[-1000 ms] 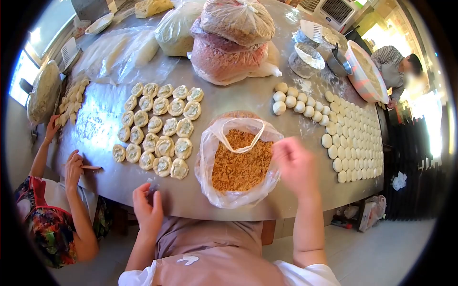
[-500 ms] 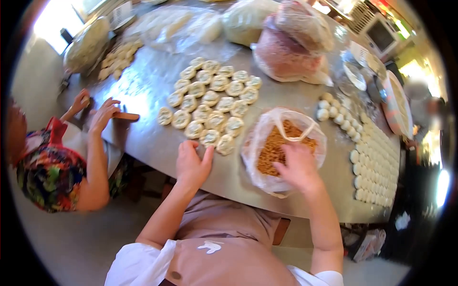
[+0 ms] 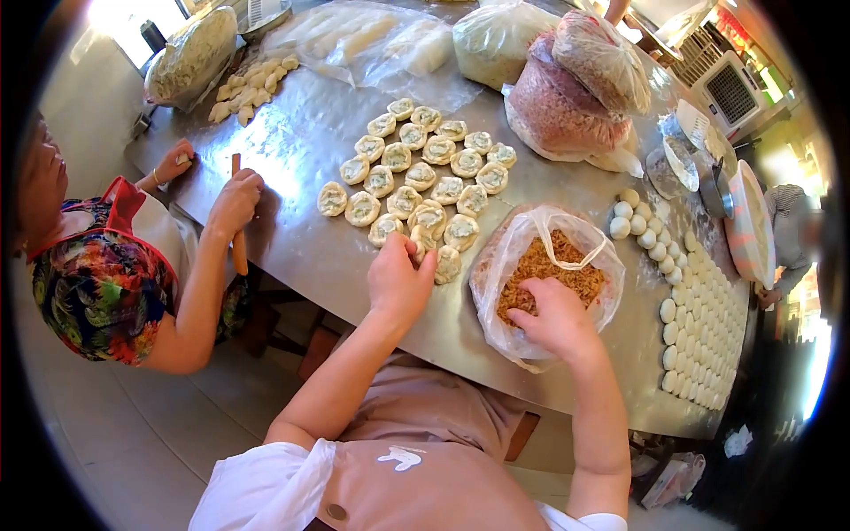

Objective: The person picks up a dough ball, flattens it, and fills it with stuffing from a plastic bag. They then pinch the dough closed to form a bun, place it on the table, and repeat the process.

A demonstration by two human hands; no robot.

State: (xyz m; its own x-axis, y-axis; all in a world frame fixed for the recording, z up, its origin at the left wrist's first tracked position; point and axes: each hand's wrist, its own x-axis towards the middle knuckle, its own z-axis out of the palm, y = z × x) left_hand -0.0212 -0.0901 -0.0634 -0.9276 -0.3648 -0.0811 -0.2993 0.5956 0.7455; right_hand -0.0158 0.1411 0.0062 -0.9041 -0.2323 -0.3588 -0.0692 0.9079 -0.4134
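Note:
My left hand [image 3: 400,281] pinches a filled dough round [image 3: 425,239] between thumb and fingers at the near edge of a cluster of dough rounds [image 3: 420,175]. Each round in the cluster has a pale filling in its hollow. My right hand [image 3: 560,319] is inside an open plastic bag [image 3: 492,305], over brown crumbly filling [image 3: 560,257]. Its fingers curl down and the thumb stands apart from them. Whether any filling is under the fingers I cannot see.
Rows of white dough balls [image 3: 699,332] lie at the right. At left a co-worker's hand [image 3: 235,203] holds a wooden rolling pin [image 3: 239,252]. Dough pieces [image 3: 252,88], a pink-filled bag [image 3: 567,102] and a pale-filled bag [image 3: 496,44] lie farther back on the metal table [image 3: 292,234].
My left hand has moved onto the near dough rounds and closed on one. My right hand's fingers have curled over the filling. The co-worker's rolling pin has turned.

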